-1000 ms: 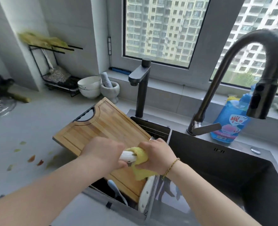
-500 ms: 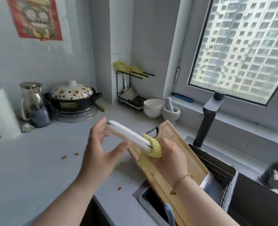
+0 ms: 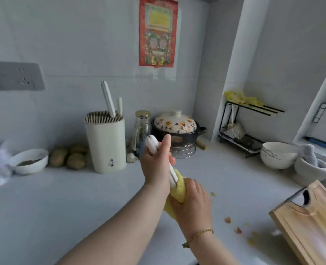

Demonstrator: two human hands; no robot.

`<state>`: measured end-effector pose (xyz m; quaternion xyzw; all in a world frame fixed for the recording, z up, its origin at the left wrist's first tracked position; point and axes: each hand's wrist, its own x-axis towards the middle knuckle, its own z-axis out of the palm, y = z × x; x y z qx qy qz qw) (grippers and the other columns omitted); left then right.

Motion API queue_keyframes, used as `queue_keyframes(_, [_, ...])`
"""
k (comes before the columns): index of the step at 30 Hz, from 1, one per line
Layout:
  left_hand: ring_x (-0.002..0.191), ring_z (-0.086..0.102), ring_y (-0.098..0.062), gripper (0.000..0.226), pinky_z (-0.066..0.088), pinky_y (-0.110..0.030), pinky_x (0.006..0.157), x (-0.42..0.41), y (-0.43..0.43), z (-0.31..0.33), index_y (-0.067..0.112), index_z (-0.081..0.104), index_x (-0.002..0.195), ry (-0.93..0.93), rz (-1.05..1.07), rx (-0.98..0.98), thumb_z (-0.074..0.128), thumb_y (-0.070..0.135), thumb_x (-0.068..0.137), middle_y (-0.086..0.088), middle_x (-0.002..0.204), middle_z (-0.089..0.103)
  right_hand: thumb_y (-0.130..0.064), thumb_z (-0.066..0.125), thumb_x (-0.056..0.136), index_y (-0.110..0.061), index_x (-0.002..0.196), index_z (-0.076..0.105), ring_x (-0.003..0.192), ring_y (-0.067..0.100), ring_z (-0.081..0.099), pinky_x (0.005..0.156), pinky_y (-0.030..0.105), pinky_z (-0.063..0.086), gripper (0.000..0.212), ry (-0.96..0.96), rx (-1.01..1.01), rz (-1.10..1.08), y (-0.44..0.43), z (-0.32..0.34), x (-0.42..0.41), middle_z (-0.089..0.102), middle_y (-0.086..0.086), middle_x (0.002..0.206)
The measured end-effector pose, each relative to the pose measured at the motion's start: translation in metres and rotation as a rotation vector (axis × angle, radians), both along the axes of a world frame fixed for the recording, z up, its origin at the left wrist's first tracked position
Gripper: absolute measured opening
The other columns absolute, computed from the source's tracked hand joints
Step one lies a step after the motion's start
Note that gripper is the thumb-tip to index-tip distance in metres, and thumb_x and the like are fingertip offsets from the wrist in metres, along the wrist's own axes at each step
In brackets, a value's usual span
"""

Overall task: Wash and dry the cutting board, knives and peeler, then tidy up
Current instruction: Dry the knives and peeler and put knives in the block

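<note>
Two hands round knife, cloth.

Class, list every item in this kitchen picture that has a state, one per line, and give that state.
knife: held, blade hidden in the yellow cloth
left hand: grips the knife handle
right hand: holds the yellow cloth around the blade
cutting board: nothing on it
knife block: upright, two handles sticking out
clay pot: lid on
glass jar: lid on
mortar: pestle inside

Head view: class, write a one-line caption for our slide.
Left hand grips a white-handled knife; right hand holds a yellow cloth around its blade, before the knife block.
</note>
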<state>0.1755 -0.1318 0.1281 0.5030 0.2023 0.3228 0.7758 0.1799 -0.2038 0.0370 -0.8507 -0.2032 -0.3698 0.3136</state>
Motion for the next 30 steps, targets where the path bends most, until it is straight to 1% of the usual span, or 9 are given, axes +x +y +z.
queue_keyframes(4, [0.032,0.04,-0.007,0.039,0.039,-0.027,0.052,0.011,0.044,-0.004,0.014,0.042,0.057,0.047,0.031,-0.054,0.065,0.032,0.082,0.008,0.031,0.041,-0.04,0.046,0.06,-0.024,0.084,0.04,0.053,0.014,0.057,0.051,0.009,0.017,0.029,-0.021,-0.053,0.016,0.039,-0.01,0.007,0.059,-0.008,0.065])
queue_keyframes(7, [0.03,0.036,-0.007,0.043,0.035,-0.024,0.048,0.019,0.071,0.003,0.013,0.039,0.054,0.021,0.052,-0.021,0.065,0.03,0.083,0.007,0.03,0.038,-0.045,0.043,0.065,-0.021,0.095,0.044,0.073,0.011,0.05,0.051,0.015,0.042,0.038,-0.084,-0.031,0.052,0.059,-0.011,0.016,0.063,-0.003,0.077])
queue_keyframes(10, [0.029,0.034,-0.009,0.041,0.032,-0.025,0.047,0.027,0.098,0.022,0.013,0.041,0.053,-0.075,0.099,-0.021,0.064,0.028,0.084,0.006,0.03,0.037,-0.044,0.044,0.066,-0.019,0.105,0.047,0.082,0.014,0.043,0.058,0.021,0.05,0.047,-0.136,-0.007,0.089,0.071,-0.008,0.026,0.064,0.001,0.086])
queue_keyframes(13, [0.027,0.034,-0.01,0.043,0.035,-0.024,0.047,0.039,0.127,0.054,0.012,0.039,0.053,-0.106,0.207,0.102,0.064,0.029,0.083,0.004,0.027,0.037,-0.046,0.043,0.065,-0.023,0.11,0.048,0.076,0.012,0.055,0.055,0.024,0.049,0.051,-0.073,-0.074,0.095,0.078,-0.001,0.037,0.065,-0.003,0.085])
queue_keyframes(17, [0.027,0.034,-0.012,0.042,0.033,-0.018,0.04,0.051,0.158,0.103,0.014,0.037,0.056,-0.148,0.27,0.236,0.065,0.031,0.083,0.006,0.029,0.036,-0.045,0.044,0.062,-0.028,0.107,0.048,0.064,0.017,0.061,0.048,0.006,0.027,0.049,0.064,-0.024,0.22,0.09,0.004,0.056,0.063,-0.005,0.079])
queue_keyframes(20, [0.028,0.034,-0.011,0.043,0.032,-0.017,0.04,0.058,0.181,0.134,0.015,0.037,0.056,-0.174,0.254,0.244,0.064,0.035,0.084,0.007,0.029,0.036,-0.051,0.046,0.056,-0.03,0.106,0.048,0.068,0.014,0.059,0.052,0.0,0.021,0.054,0.121,0.05,0.285,0.1,0.002,0.071,0.049,-0.023,0.078])
queue_keyframes(25, [0.028,0.032,-0.009,0.045,0.028,-0.013,0.037,0.073,0.208,0.167,0.016,0.036,0.055,-0.238,0.24,0.232,0.063,0.038,0.084,0.008,0.033,0.035,-0.061,0.048,0.043,-0.039,0.092,0.057,0.075,0.021,0.061,0.054,0.013,0.031,0.054,0.276,0.196,0.335,0.112,-0.01,0.093,0.044,-0.029,0.075])
queue_keyframes(28, [0.029,0.032,-0.01,0.048,0.027,-0.014,0.037,0.086,0.213,0.177,0.017,0.035,0.052,-0.227,0.228,0.34,0.062,0.041,0.084,0.008,0.034,0.034,-0.069,0.043,0.036,-0.027,0.095,0.066,0.09,0.021,0.059,0.062,0.024,0.033,0.077,0.389,0.189,0.346,0.115,-0.01,0.103,0.045,-0.022,0.076])
queue_keyframes(30, [0.03,0.032,-0.01,0.048,0.027,-0.014,0.037,0.095,0.217,0.18,0.017,0.035,0.052,-0.223,0.216,0.39,0.06,0.041,0.085,0.007,0.034,0.035,-0.071,0.044,0.038,-0.026,0.091,0.067,0.083,0.02,0.06,0.058,0.023,0.033,0.074,0.386,0.188,0.326,0.119,-0.012,0.108,0.044,-0.023,0.073])
